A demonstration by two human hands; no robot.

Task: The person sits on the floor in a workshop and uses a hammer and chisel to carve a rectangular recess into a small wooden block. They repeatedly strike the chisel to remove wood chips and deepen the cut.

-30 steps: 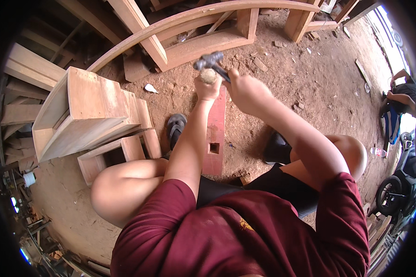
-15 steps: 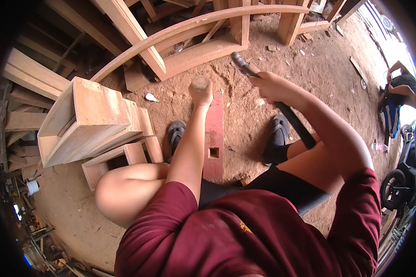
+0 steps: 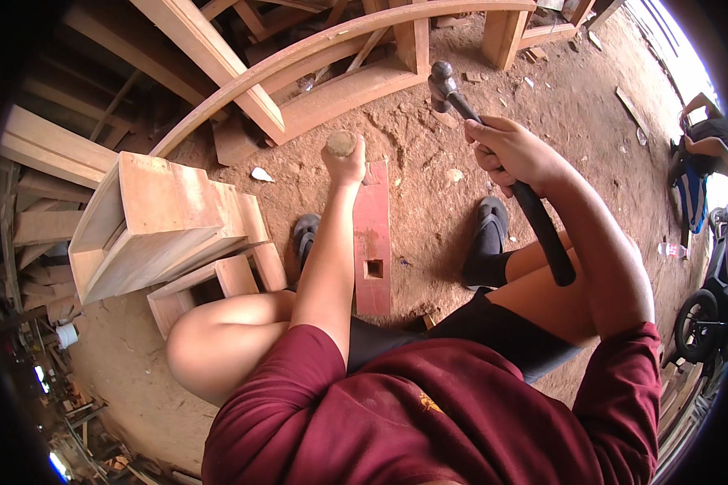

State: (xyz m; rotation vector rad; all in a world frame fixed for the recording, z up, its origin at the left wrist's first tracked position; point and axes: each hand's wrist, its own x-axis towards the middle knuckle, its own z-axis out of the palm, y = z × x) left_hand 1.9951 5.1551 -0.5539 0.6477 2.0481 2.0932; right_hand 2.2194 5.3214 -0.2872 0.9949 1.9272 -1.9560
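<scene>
My left hand (image 3: 346,166) is closed round the handle of a chisel (image 3: 341,144), whose round wooden butt faces up; its blade is mostly hidden by the hand. The fist is over the far end of a reddish wooden board (image 3: 372,214) on the ground between my feet. A square hole (image 3: 374,268) is cut in the board's nearer part, with wood dust just beyond it. To the right, my right hand (image 3: 516,153) grips a ball-peen hammer (image 3: 546,234) by its black handle, the metal head raised up and away from the chisel.
Pale wooden box-like pieces (image 3: 170,202) stand at left, beside my knee. Timber frames and a curved wooden strip (image 3: 332,44) lie across the far side. At the right edge are a person (image 3: 708,133), a plastic bottle (image 3: 673,250) and a motorbike (image 3: 704,315). Chips litter the dirt floor.
The hammer head has swung farther up and right, away from the chisel, with my right hand shifting right. My left hand stays on the chisel, and the view has shifted slightly.
</scene>
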